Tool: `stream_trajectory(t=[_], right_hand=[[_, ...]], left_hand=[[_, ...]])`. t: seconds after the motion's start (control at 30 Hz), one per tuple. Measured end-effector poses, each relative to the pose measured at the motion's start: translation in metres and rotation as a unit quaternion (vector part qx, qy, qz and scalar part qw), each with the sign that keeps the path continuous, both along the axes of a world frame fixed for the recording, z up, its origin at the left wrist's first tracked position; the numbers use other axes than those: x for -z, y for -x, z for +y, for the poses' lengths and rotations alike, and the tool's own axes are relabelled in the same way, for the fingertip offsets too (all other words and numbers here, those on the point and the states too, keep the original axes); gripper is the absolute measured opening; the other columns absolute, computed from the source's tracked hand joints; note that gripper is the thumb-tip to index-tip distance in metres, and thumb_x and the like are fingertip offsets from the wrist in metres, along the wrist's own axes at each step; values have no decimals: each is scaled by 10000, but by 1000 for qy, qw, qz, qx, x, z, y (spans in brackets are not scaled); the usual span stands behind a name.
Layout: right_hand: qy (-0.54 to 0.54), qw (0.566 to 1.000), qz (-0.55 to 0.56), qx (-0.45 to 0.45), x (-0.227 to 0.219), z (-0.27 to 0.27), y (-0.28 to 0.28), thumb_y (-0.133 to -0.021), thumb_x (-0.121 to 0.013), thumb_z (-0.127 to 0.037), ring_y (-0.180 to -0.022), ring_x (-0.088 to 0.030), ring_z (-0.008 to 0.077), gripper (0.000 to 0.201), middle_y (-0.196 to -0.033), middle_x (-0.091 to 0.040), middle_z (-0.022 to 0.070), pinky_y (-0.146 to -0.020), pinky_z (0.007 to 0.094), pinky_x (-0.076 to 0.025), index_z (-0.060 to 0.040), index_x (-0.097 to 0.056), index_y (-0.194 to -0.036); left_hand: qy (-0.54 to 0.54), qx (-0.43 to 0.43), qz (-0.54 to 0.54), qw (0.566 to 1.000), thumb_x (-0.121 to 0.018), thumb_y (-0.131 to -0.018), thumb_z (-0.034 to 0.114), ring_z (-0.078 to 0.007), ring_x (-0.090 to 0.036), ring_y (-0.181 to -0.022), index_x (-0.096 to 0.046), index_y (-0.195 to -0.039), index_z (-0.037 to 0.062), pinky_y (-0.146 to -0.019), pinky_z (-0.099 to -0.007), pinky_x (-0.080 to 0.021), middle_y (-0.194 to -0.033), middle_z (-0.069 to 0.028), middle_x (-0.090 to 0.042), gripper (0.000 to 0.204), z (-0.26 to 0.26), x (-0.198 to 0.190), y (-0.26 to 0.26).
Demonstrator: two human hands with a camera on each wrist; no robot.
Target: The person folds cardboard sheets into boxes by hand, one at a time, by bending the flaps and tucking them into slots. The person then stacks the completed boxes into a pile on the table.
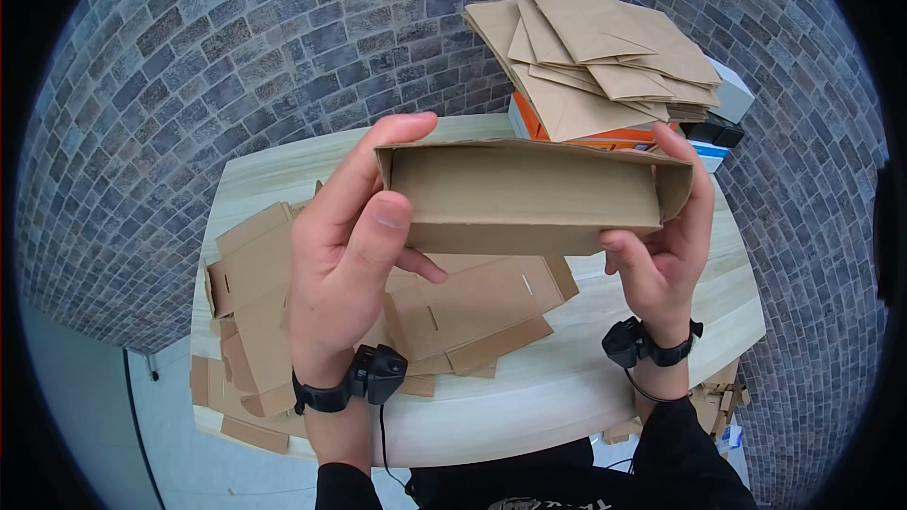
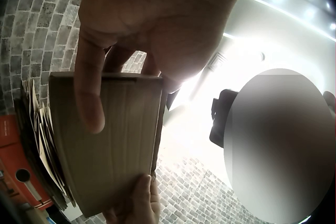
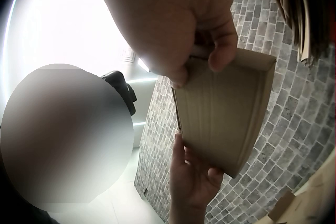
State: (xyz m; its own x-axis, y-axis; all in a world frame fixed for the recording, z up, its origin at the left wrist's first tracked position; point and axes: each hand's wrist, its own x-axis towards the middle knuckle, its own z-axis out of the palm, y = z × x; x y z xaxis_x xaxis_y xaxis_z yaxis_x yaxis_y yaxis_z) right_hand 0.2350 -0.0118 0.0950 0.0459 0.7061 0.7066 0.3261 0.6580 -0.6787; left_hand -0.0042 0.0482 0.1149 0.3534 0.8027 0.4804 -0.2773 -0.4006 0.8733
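The surface [image 1: 567, 397], finished in pale wood grain, supports flat, slotted brown cardboard blanks [image 1: 260, 321], overlapping in places across its left and central portions, and an orange-and-white box [image 1: 526, 119] positioned toward the far edge, right of centre.

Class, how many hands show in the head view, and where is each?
2. The left hand holds the left end of the cardboard box; the right hand holds its right end.

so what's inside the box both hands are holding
Inside the box, only bare brown cardboard shows. Its near wall hides its own inner face and the space just behind it, so anything there cannot be seen.
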Motion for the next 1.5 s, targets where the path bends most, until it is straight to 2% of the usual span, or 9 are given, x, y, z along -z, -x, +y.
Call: stream_trajectory(t=[0.43, 0.73, 0.8, 0.83, 1.03, 1.1, 1.27, 1.43, 1.5], right_hand=[[-9, 1000, -15, -3, -1, -1, -1, -770, -759, -65, -1133, -548, 202, 741, -1298, -439, 130, -888, 307, -523, 13, -315, -1360], [-22, 1000, -11, -16, 1, 0, -4, -770, -757, -50, -1105, -556, 192, 687, -1281, -454, 130, -868, 302, -521, 8, -350, -1320], [-7, 1000, -6, -21, 1, 1, -6, -772, -753, -41, -1093, -561, 189, 670, -1277, -458, 130, -864, 301, -521, 4, -359, -1312], [-6, 1000, -7, -28, 0, 1, -6, -775, -748, -35, -1079, -567, 188, 651, -1272, -463, 130, -862, 300, -521, 0, -370, -1304], [-10, 1000, -2, -28, -2, 0, -7, -790, -736, -40, -1058, -580, 191, 561, -1228, -519, 135, -849, 300, -519, 4, -437, -1262], [-18, 999, -12, -31, -2, 1, -8, -791, -736, -45, -1065, -579, 196, 539, -1218, -537, 141, -844, 300, -517, 10, -460, -1250], [-36, 999, -28, -11, -9, 2, -8, -795, -731, -89, -1069, -588, 230, 437, -1197, -583, 192, -845, 297, -505, 10, -581, -1193], [-17, 999, -35, 1, -12, -1, -11, -835, -697, -157, -1063, -599, 235, 411, -1219, -583, 215, -828, 268, -500, 10, -596, -1197], [-17, 999, -39, 2, -13, 0, -10, -847, -684, -174, -1066, -600, 233, 412, -1241, -574, 222, -818, 260, -500, 13, -593, -1203]], left_hand=[[-11, 1, 1, 1000, -495, -969, 350, -112, -601, -874, -464, -1348, 29, -580, -229, -558, -1079, -76, -582, 498, 1, 1, -1], [-4, -1, -2, 1000, -556, -945, 293, -91, -582, -862, -434, -1373, 48, -593, -221, -551, -1069, -48, -577, 508, 0, 1, -3], [-35, -7, 29, 999, -531, -943, 397, -189, -642, -916, -379, -1372, -27, -532, -268, -598, -1174, -128, -547, 622, 3, 3, -3], [-34, -7, 29, 999, -531, -943, 397, -189, -642, -916, -379, -1372, -27, -532, -268, -598, -1174, -128, -547, 622, 3, 3, -3], [-31, -5, 35, 999, -669, -866, 205, -172, -629, -910, -352, -1400, 7, -546, -258, -599, -1130, -101, -554, 652, 1, 2, -5], [2, 20, 25, 999, -662, -832, 22, -123, -568, -961, -400, -1398, 63, -600, -217, -564, -1180, -76, -533, 626, 0, 1, -3], [-6, 6, 30, 1000, -649, -851, 30, -126, -571, -971, -463, -1346, 50, -583, -214, -567, -1209, -80, -528, 530, -2, 1, -5], [-46, -4, 18, 999, -644, -870, 62, -113, -596, -910, -555, -1256, 27, -539, -204, -557, -1202, -100, -558, 398, -2, 5, -8], [-62, -39, 18, 997, -644, -879, 86, -104, -607, -849, -587, -1219, 20, -514, -200, -550, -1170, -112, -582, 352, -4, 5, -10]])
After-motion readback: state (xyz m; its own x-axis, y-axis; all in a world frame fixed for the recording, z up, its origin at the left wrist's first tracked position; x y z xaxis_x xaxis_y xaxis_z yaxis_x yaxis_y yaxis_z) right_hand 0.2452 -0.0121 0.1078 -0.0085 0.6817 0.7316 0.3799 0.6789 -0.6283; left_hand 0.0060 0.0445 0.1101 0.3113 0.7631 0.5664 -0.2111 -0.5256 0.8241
